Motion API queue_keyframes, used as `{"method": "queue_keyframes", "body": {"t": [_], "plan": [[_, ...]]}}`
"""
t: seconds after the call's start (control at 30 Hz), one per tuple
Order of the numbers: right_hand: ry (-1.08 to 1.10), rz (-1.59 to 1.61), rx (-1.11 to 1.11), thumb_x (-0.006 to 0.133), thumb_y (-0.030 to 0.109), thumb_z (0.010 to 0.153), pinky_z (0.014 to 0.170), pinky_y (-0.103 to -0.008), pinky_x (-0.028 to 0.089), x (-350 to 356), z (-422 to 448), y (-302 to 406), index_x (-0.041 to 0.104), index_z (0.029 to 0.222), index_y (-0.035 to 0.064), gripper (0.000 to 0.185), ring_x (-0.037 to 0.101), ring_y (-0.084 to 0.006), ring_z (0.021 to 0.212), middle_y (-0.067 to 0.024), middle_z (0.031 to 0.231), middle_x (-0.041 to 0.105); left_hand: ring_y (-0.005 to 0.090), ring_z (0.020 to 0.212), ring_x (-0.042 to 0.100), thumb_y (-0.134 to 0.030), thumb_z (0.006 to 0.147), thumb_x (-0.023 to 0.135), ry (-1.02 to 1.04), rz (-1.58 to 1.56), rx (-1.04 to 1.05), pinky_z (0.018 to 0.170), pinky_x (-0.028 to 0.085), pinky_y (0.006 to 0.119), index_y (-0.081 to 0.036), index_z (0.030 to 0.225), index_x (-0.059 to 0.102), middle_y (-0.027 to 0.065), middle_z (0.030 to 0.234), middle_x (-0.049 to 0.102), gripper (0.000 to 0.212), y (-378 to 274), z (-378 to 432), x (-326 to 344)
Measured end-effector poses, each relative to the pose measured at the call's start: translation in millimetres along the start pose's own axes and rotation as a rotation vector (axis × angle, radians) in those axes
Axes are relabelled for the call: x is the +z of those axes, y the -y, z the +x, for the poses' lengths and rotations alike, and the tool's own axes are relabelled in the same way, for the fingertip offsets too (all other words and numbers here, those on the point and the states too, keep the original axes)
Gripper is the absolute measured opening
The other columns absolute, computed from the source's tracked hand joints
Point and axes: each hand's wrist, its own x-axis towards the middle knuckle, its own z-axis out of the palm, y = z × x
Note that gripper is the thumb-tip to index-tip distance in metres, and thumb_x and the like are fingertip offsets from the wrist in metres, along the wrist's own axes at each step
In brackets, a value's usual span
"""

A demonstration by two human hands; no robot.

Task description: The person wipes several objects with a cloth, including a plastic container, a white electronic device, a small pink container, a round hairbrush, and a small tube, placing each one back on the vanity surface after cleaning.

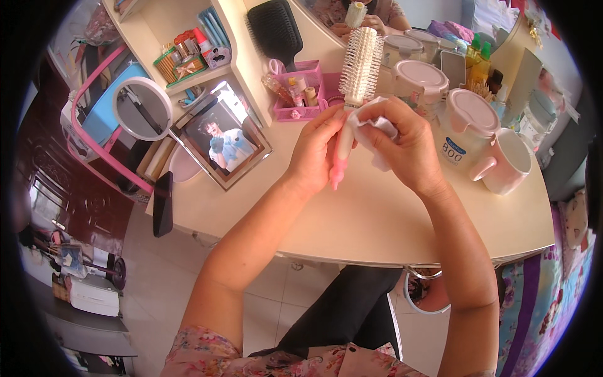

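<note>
A round hairbrush [360, 66] with pale bristles points up and away from me over the dressing table [358, 217]. Its white handle ends in a pink tip. My left hand [313, 153] grips that handle from the left side. In my right hand [407, 143] is a crumpled white tissue or cloth [379, 127], pinched between thumb and fingers. The cloth lies against the base of the brush head, where the handle begins. My fingers hide part of the handle. The table mirror [424, 19] reflects the brush and hands.
A pink mesh organizer [299, 113], a black paddle brush [275, 33] and a framed photo [224, 136] stand to the left. On the right are lidded plastic jars [471, 122] and a pink-white mug [504, 162]. A black phone-like object [163, 205] sits at the table's left edge.
</note>
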Motion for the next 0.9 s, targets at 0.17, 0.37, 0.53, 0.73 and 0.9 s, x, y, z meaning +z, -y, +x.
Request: {"method": "queue_keyframes", "body": {"t": [0.17,0.37,0.53,0.73,0.9], "plan": [[0.384,-0.104,-0.218,0.064,0.001,0.076,0.063,-0.0288,0.046,0,-3,2,0.062,0.088,0.0041,0.013,0.057,-0.0156,0.070,-0.0061,0.081,0.056,0.0105,0.068,0.055,-0.022,0.093,0.051,-0.308,-0.031,0.100,0.066,0.047,0.025,-0.004,0.115,0.056,0.0027,0.084,0.059,0.029,9,6,4],[0.502,0.072,0.047,0.064,0.002,0.077,0.064,-0.0285,0.045,-8,-2,6,0.063,0.091,0.0018,0.013,0.055,-0.0135,0.070,-0.0057,0.079,0.060,0.0101,0.082,0.056,-0.020,0.090,0.059,-0.340,0.013,0.112,0.073,0.047,0.027,-0.004,0.114,0.057,0.0028,0.091,0.060,0.029,11,7,8],[0.289,0.135,0.066,0.063,0.003,0.080,0.060,-0.0261,0.046,-4,-3,10,0.062,0.094,0.0030,0.014,0.054,-0.0089,0.069,-0.0030,0.077,0.059,0.0098,0.066,0.057,-0.023,0.090,0.059,-0.348,0.026,0.142,0.052,0.047,0.025,-0.005,0.116,0.056,0.0029,0.086,0.061,0.032,6,5,11],[-0.077,0.204,0.175,0.063,0.006,0.083,0.059,-0.0230,0.047,-7,3,6,0.061,0.095,0.0048,0.013,0.055,-0.0058,0.070,0.0004,0.082,0.060,0.0102,0.044,0.048,-0.025,0.090,0.058,-0.253,0.069,0.097,0.032,0.038,0.025,-0.004,0.116,0.054,0.0021,0.075,0.057,0.034,5,3,11],[-0.008,0.118,0.107,0.064,0.006,0.081,0.062,-0.0242,0.047,-2,-1,1,0.062,0.093,0.0050,0.012,0.056,-0.0084,0.071,-0.0020,0.078,0.061,0.0107,0.039,0.044,-0.024,0.089,0.058,-0.285,0.047,0.077,0.031,0.036,0.025,-0.004,0.117,0.053,0.0012,0.075,0.056,0.034,8,2,15]]}}
